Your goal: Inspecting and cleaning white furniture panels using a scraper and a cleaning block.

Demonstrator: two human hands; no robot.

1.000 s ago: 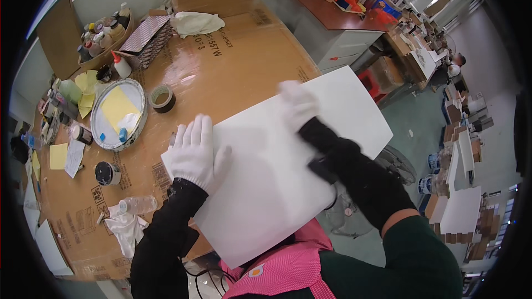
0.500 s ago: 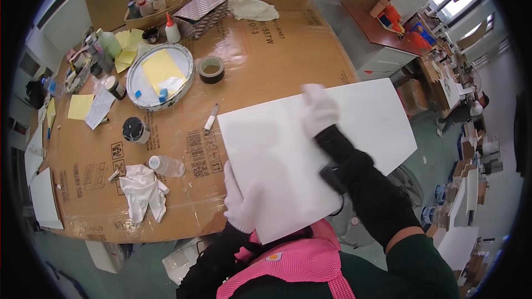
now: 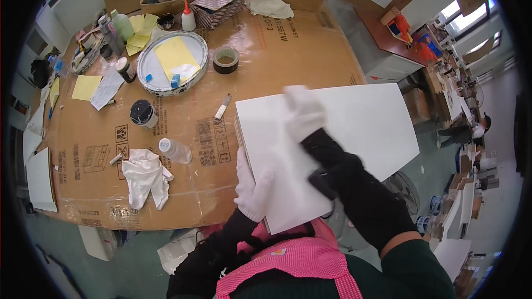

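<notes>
A large white rectangular panel lies slanted across the table's near right part and reaches past its edge toward my body. My left hand, in a white glove, grips the panel's left edge, with the thumb over the top face and the fingers along the side. On the panel's upper face is my right hand, also white-gloved, curled like a fist and smeared by motion. Whatever it may hold is hidden. Off the panel's left corner lies a white-handled cutter knife.
Cardboard covers the table. On it are a tape roll, a round lid, a dark-topped jar, a clear bottle and a white cloth. A fan stands at the right. Another person is far right.
My right hand has slid leftward and a little nearer across the panel. My left hand keeps its hold on the left edge. The whole view has shifted slightly.
</notes>
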